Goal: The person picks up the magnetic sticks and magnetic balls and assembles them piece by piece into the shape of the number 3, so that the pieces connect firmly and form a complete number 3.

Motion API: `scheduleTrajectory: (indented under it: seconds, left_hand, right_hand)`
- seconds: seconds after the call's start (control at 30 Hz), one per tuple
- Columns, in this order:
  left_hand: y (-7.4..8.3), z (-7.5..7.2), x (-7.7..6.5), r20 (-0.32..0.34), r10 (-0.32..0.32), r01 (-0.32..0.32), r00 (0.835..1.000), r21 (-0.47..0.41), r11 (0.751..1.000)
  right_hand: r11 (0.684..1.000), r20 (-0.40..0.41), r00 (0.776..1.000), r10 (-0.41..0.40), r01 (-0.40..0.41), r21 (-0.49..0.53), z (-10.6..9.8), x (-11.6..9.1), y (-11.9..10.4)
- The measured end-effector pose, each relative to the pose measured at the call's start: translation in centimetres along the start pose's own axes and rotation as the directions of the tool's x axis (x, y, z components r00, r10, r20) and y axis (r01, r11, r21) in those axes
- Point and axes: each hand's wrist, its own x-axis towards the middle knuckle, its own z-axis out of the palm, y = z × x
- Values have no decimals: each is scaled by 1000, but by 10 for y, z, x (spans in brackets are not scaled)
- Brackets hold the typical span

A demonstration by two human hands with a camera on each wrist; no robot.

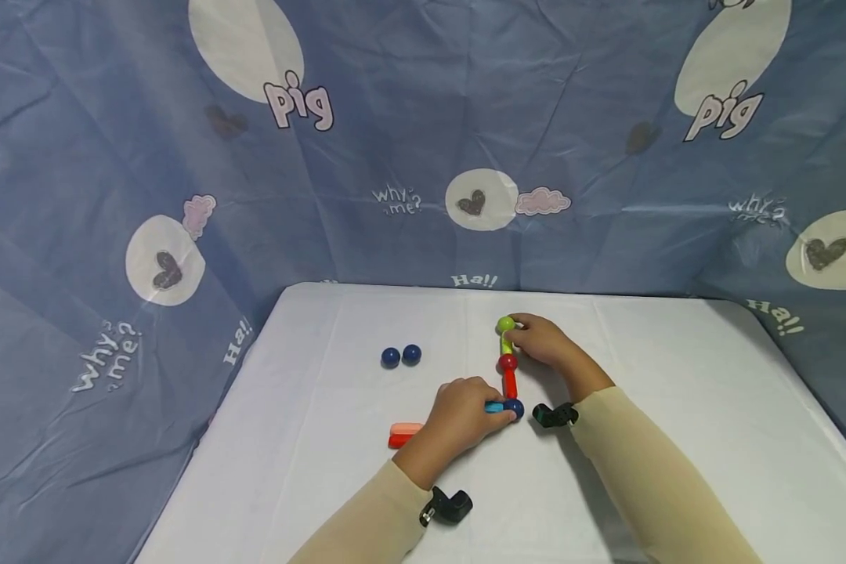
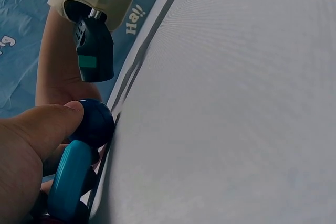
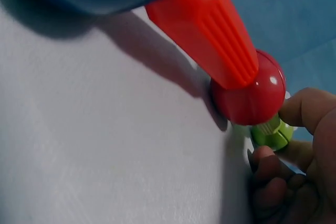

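A chain of toy balls and rods lies on the white table. From the far end it runs through a green ball [image 1: 506, 323], a green rod [image 1: 505, 344], a red ball [image 1: 507, 362], a red rod [image 1: 510, 384] and a dark blue ball [image 1: 515, 408]. There a light blue rod [image 2: 71, 179] meets the blue ball and passes under my left hand [image 1: 461, 415], whose thumb presses on that ball. My right hand [image 1: 541, 340] pinches the green rod between thumb and fingers near the green ball. The light blue rod's far end is mostly hidden.
Two loose dark blue balls [image 1: 401, 356] lie to the left on the white table [image 1: 324, 376]. A salmon rod [image 1: 405, 428] and a red rod [image 1: 399, 441] lie side by side by the left wrist, partly covered. Behind the table hangs a blue printed cloth [image 1: 409, 102].
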Motion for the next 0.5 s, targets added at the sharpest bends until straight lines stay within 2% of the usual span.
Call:
scheduleTrajectory:
  seconds: [0.3,0.5]
  left_hand:
    - [-2,2,1,1,9,-9,1000,5,1000]
    - [-1,1,0,10,-12,12,1000,-4,1000]
  right_hand:
    - [998,-36,998,58,-57,12,3,4,-3]
    - [990,-48,997,55,-48,136,5,-3,4]
